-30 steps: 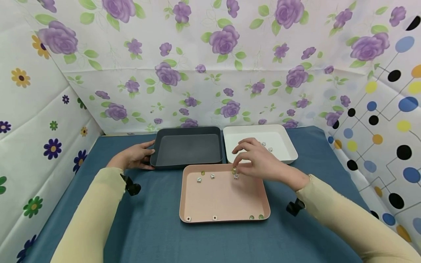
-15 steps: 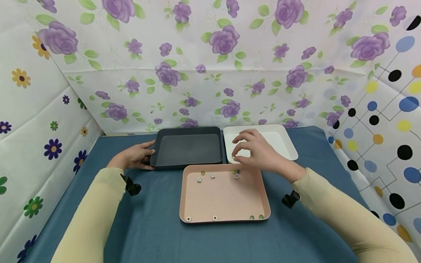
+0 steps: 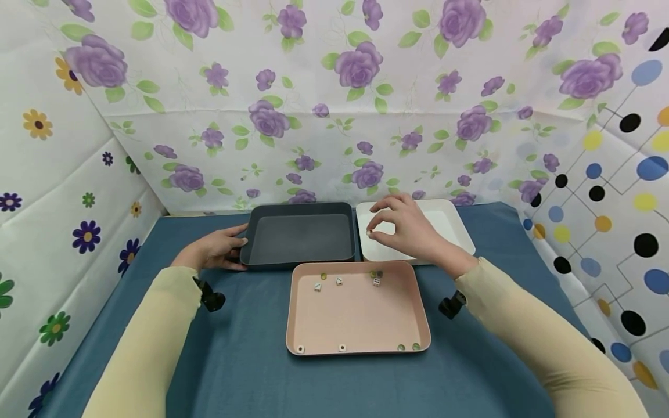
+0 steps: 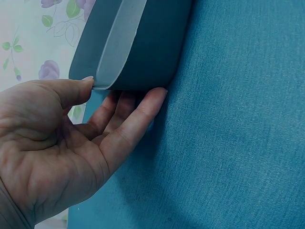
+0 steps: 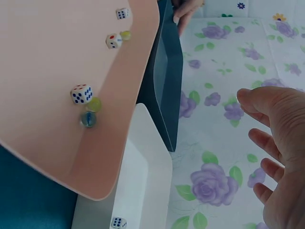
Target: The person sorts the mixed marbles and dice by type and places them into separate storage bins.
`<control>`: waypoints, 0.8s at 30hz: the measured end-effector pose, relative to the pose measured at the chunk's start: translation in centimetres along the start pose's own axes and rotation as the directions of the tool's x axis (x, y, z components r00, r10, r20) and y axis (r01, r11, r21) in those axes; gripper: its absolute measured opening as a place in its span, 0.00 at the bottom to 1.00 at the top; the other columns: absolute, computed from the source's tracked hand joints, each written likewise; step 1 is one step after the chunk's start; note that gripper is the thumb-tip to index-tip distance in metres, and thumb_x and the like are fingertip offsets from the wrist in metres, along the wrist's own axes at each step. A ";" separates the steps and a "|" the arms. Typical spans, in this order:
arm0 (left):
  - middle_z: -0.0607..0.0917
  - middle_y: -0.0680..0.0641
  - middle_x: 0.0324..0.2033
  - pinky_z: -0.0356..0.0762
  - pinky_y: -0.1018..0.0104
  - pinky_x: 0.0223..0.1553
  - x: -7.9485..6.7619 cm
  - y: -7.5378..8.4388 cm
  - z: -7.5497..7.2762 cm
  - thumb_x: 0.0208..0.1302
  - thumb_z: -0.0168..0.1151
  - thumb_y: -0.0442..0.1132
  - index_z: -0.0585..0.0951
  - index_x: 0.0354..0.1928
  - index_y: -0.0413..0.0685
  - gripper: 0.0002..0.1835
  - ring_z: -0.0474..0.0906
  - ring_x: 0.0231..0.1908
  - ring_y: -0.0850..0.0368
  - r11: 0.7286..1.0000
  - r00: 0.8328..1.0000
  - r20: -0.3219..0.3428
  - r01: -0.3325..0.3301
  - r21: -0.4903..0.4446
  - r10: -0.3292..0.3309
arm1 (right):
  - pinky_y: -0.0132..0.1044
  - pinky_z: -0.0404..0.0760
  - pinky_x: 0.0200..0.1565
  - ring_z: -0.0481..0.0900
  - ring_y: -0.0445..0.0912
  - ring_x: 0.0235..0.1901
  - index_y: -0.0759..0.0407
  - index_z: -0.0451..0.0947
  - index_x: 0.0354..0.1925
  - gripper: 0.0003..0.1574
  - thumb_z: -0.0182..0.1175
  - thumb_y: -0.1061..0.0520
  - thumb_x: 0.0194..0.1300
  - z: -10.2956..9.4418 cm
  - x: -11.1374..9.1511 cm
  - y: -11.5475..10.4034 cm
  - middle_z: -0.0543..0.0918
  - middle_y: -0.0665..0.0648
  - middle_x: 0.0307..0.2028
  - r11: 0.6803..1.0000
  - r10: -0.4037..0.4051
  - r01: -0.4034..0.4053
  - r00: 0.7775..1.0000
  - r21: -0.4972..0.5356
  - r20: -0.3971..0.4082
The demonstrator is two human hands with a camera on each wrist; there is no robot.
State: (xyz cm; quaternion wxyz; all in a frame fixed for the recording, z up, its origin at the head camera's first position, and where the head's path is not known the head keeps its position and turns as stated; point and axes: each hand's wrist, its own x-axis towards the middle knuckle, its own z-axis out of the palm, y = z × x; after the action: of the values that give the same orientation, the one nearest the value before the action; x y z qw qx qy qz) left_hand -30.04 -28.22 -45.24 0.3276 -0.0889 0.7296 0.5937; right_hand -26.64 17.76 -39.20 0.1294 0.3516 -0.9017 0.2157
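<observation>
My right hand [image 3: 407, 226] hovers over the white tray [image 3: 460, 232], pinching a small white die [image 3: 369, 233] between thumb and index finger. The right wrist view does not show the held die. My left hand [image 3: 216, 249] holds the left end of the dark grey tray [image 3: 300, 238]; in the left wrist view its thumb [image 4: 78, 90] lies on the rim and the fingers rest against the outer wall. In front, the pink tray [image 3: 358, 316] bears several dice and glass marbles. A die [image 5: 118, 222] lies in the white tray, hidden by my hand in the head view.
Near the pink tray's back edge are dice [image 3: 376, 282] and marbles [image 3: 323, 276]; others [image 3: 401, 348] lie along its front edge. A blue cloth [image 3: 235, 360] covers the table. Floral sheets [image 3: 334, 87] stand behind and at the sides.
The right hand has risen from the pink tray's back edge with a die and moved back and slightly left, over the white tray. The left hand stays at the dark tray.
</observation>
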 end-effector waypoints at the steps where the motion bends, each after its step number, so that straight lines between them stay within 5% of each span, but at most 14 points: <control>1: 0.61 0.30 0.74 0.81 0.42 0.55 0.0 0.0 0.0 0.86 0.39 0.38 0.36 0.82 0.69 0.36 0.68 0.68 0.34 1.000 1.000 0.000 0.000 0.000 0.000 | 0.59 0.61 0.68 0.63 0.58 0.66 0.45 0.90 0.37 0.03 0.74 0.53 0.64 0.1 0.2 0.1 0.80 0.56 0.58 1.000 0.001 -0.001 1.000 -0.001 -0.005; 24: 0.59 0.31 0.75 0.82 0.42 0.54 0.0 0.1 0.2 0.86 0.39 0.38 0.37 0.82 0.69 0.35 0.69 0.68 0.36 1.000 1.000 -0.020 0.012 0.002 -0.012 | 0.59 0.67 0.62 0.66 0.57 0.63 0.45 0.90 0.40 0.06 0.71 0.47 0.68 2.4 3.8 1.3 0.80 0.54 0.57 0.982 0.165 -0.165 0.986 -0.089 -0.013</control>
State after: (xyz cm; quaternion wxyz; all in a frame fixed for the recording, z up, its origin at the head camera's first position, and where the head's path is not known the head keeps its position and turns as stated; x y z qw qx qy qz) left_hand -30.04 -28.05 -45.19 0.3241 -0.0987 0.7330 0.5899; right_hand -30.50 15.24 -40.24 0.1291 0.2690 -0.9362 0.1859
